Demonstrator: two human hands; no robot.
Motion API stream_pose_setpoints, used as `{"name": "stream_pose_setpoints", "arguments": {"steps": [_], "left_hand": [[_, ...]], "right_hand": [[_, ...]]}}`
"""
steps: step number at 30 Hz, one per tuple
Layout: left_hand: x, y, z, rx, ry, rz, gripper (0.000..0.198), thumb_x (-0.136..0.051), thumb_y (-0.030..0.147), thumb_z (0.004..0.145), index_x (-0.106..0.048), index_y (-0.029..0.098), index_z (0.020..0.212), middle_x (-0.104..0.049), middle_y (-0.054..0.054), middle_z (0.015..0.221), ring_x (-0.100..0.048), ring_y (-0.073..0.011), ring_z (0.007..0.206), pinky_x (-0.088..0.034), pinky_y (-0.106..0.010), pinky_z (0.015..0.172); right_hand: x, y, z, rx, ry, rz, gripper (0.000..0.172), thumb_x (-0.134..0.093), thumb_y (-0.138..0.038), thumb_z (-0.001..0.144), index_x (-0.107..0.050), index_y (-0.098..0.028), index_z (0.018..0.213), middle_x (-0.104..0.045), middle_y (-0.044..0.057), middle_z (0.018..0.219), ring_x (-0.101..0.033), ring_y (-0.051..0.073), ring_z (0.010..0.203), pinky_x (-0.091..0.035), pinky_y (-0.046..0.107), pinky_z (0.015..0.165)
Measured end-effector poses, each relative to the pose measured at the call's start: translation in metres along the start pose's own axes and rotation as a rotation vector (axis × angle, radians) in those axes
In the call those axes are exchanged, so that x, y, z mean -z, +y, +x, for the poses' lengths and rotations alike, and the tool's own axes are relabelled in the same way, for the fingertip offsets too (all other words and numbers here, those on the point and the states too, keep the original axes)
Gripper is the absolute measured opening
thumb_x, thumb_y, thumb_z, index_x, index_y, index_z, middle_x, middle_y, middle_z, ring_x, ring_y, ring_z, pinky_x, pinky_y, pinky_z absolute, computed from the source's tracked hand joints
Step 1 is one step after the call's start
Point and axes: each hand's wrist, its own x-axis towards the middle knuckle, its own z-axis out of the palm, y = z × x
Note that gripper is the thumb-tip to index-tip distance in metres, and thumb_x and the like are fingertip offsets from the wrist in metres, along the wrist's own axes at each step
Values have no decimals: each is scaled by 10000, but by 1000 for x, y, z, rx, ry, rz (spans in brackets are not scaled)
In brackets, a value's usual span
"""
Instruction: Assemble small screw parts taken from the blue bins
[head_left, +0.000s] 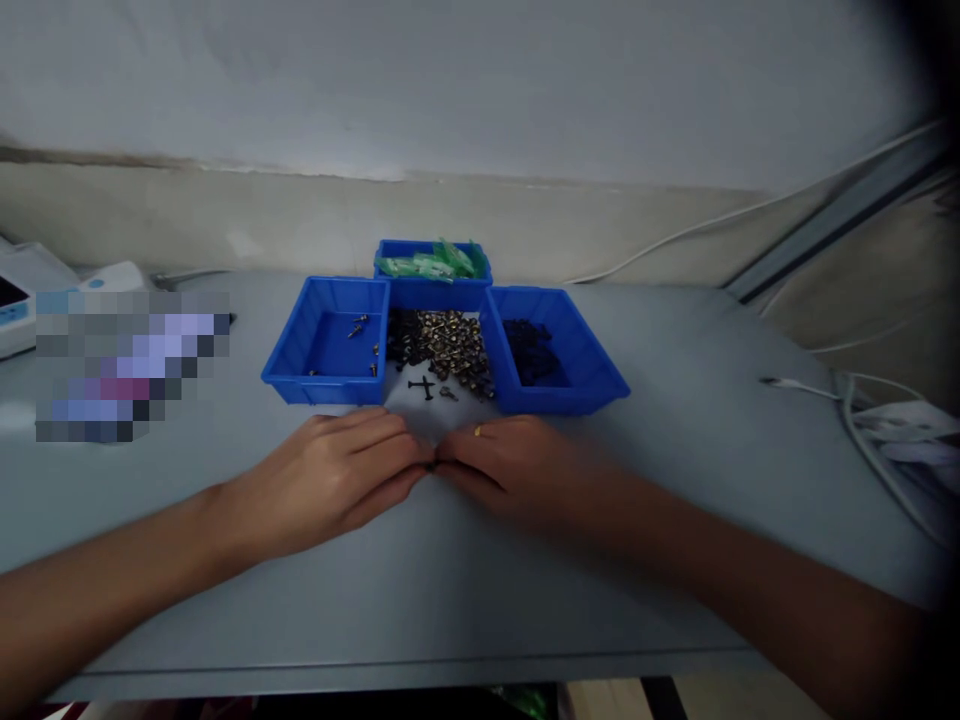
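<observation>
My left hand point(337, 475) and my right hand point(502, 462) rest on the grey table point(450, 590), fingertips pinched together and meeting at a tiny dark part I cannot make out. A ring shows on my right hand. Just beyond lies a heap of small metal screws point(442, 345) on the table, with two loose dark pieces point(427, 387) at its near edge. A blue tray point(300, 375) to the left holds a few screws. The blue tray point(592, 385) to the right holds small black parts. Behind them, a blue tray point(435, 290) holds green pieces.
A white device point(30, 290) stands at the far left beside a blurred patch. White cables point(870, 430) lie at the right edge, and another runs along the wall. The table's front edge is close below my forearms.
</observation>
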Motion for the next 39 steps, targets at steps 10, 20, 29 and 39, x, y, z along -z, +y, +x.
{"name": "stream_pose_setpoints", "arguments": {"steps": [10,20,29,39], "left_hand": [[2,5,5,2,-57,-14,159,-389,219,853,-532,153,874,-535,-30,800,-503,-129,738,-420,-244,636],[1,7,6,52,-31,20,84,-422,170,798,-500,157,772,-509,11,670,-479,-105,622,-373,-233,570],[-1,3,5,69,-55,48,180,-393,235,855,-550,148,841,-542,-19,737,-513,-124,692,-414,-256,629],[0,3,7,104,-94,120,196,-377,247,855,-517,154,753,-535,-15,692,-512,-128,663,-405,-257,608]], "right_hand": [[-4,3,4,58,21,32,191,-446,-254,829,-545,-176,684,-574,-16,592,-467,95,469,-307,223,443],[9,1,-2,32,-6,37,248,-428,-347,844,-543,-152,744,-565,4,628,-500,105,544,-320,222,501],[8,1,-1,11,-2,2,186,-421,-291,840,-545,-166,779,-578,-4,650,-510,105,554,-331,227,515],[7,4,-3,-10,-1,10,152,-438,-288,828,-547,-183,815,-584,-16,674,-509,95,568,-336,215,525]]}}
